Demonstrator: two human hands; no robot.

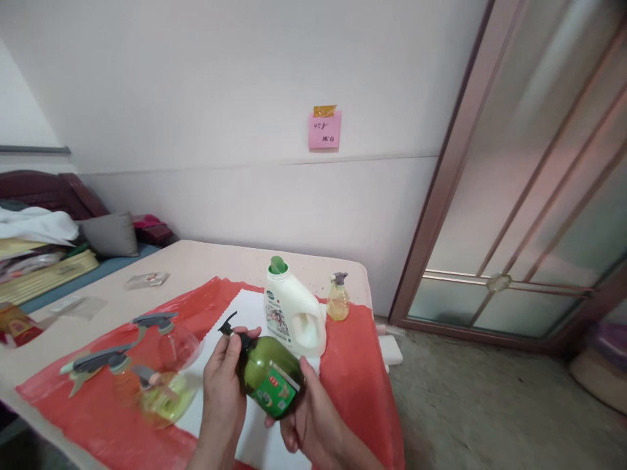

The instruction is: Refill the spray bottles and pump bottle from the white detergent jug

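Note:
Between my hands is a green pump bottle (pixel 268 372) with a black pump top and a bright green label, tilted with its pump toward the upper left. My left hand (pixel 224 375) is closed round its neck and shoulder. My right hand (pixel 313 414) grips the base end, some of its fingers hidden beneath. Just behind the bottle stands a white detergent jug (pixel 289 307), upright, with a green spout opening at its top. A white sheet (pixel 230 320) lies under the jug and below my hands.
Red plastic sheeting (pixel 350 365) covers part of the table. Several spray bottles lie at left, one with yellow-green liquid (pixel 166 398). A small spray bottle (pixel 337 301) stands right of the jug. A pink note (pixel 324 130) hangs on the wall. A glass door (pixel 514 228) is at right.

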